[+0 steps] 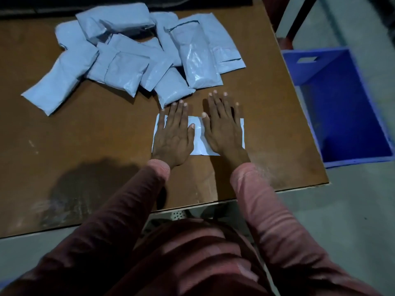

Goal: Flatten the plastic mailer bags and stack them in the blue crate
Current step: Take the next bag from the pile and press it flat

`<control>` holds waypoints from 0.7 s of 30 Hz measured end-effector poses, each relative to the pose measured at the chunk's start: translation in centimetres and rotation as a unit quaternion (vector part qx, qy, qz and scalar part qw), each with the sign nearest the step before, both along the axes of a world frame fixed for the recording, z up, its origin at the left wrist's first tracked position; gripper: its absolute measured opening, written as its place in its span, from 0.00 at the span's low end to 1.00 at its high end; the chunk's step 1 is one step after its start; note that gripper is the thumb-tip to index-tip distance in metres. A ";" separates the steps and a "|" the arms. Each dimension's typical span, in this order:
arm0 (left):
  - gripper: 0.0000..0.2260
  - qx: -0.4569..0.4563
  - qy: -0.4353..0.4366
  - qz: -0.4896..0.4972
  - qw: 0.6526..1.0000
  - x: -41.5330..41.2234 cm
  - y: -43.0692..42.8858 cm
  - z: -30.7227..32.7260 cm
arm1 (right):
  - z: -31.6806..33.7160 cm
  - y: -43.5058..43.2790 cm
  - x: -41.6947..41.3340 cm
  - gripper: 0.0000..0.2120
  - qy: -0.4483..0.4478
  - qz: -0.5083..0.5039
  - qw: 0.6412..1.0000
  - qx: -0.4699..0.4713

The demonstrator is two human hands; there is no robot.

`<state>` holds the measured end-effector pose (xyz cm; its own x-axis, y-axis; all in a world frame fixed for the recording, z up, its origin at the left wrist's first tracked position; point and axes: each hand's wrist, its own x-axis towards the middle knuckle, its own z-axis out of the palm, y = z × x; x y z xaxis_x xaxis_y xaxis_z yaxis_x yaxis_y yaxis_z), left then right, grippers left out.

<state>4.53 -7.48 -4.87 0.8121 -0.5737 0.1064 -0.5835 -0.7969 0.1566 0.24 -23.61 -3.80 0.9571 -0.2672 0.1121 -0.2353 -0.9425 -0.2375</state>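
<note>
Hands flat, fingers straight: left hand (174, 133) and right hand (224, 129) press side by side on pale blue flat plastic mailer bag (197, 136) on brown wooden table (96, 129). Heap of puffy pale blue mailers (132, 54) lies beyond. Blue plastic crate (361, 116) sits on floor, right of table.

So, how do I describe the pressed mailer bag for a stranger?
On the brown wooden table, look left of the blue plastic crate. One pale blue plastic mailer bag lies alone, flat under the left hand and right hand, unlike the puffy heap of bags behind.
</note>
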 end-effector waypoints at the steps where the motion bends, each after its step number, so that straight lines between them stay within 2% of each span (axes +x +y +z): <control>1: 0.29 -0.001 0.000 0.000 1.000 0.0 0.0 0.0 | 0.2 -0.9 0.3 0.29 0.001 0.018 1.000 0.002; 5: 0.28 -0.004 -0.001 0.003 1.000 -0.2 0.1 -0.2 | -0.3 -2.8 0.3 0.32 0.037 0.035 0.998 0.036; 9: 0.28 -0.006 0.007 0.007 1.000 -0.1 -0.1 -0.3 | -0.7 -2.6 0.6 0.35 0.048 0.024 0.998 0.030; 15: 0.27 -0.011 -0.012 0.011 1.000 0.0 -0.2 -0.6 | -1.0 -2.4 1.0 0.36 0.044 0.007 0.999 0.023; 21: 0.28 -0.009 0.028 0.021 0.999 0.0 -0.4 -0.1 | -0.7 -2.5 1.2 0.35 0.034 0.002 0.999 0.026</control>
